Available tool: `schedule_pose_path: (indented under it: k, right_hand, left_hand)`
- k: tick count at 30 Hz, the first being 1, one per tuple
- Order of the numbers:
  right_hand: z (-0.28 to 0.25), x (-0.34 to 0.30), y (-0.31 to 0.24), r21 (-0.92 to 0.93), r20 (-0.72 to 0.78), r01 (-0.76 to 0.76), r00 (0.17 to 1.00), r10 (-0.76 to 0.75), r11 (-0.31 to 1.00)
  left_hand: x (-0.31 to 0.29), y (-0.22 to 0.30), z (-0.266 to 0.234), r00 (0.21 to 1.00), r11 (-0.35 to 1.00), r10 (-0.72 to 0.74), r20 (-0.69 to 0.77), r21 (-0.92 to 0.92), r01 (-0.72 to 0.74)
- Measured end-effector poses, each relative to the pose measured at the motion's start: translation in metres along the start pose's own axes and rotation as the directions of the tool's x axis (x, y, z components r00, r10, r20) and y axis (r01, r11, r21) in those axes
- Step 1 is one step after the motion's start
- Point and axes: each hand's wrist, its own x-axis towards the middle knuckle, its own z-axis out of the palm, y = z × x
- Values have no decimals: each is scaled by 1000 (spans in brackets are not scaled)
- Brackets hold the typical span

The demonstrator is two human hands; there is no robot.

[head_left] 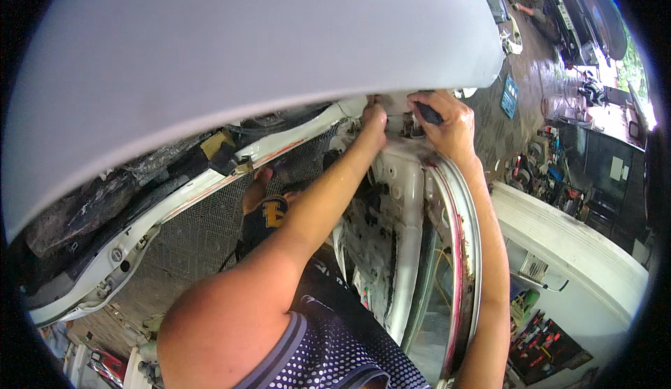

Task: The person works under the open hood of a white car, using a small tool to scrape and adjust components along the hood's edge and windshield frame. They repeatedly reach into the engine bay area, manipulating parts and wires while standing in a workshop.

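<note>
Here right hand (451, 125) fisted around a dark tool handle (428, 113) under the grey panel (244, 46), atop the white door frame (409, 200). Left hand (374, 118) just beside, fingers hidden, grip unclear.

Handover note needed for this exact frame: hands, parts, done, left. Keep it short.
Left hand: raised to the top of the white car body pillar, fingers pressed at the joint under the grey body panel. Whether it holds anything cannot be told.
Right hand: closed in a grip on a dark tool handle, its tip hidden at the same joint.
Parts: the panel hangs overhead; the white rail with bolts runs down to the left.
Done: both hands are on the joint.
Left: the joint is hidden, so its state cannot be judged; check it before letting go.
</note>
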Motion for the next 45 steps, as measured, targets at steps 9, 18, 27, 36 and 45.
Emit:
schedule_pose_path:
  k: [9, 18, 27, 36, 45]
  right_hand:
    - [2, 2, 4, -1, 7, 51, 999, -51, 999]
    - [13, 17, 3, 67, -5, 136, 991, -135, 989]
    - [9, 26, -8, 58, 67, 139, 987, -143, 989]
    - [-3, 6, 2, 1, 42, 51, 998, -51, 999]
    - [1, 6, 4, 52, 34, 63, 997, -65, 997]
  left_hand:
    - [-33, 29, 11, 980, 902, 122, 154, -430, -44]
    - [-36, 30, 34, 987, 870, 144, 68, -484, -93]
    - [96, 14, -55, 966, 865, 257, 21, -450, -220]
    - [95, 17, -52, 989, 971, 95, 113, -230, -67]
    - [102, 19, -64, 979, 993, 39, 199, -118, -15]
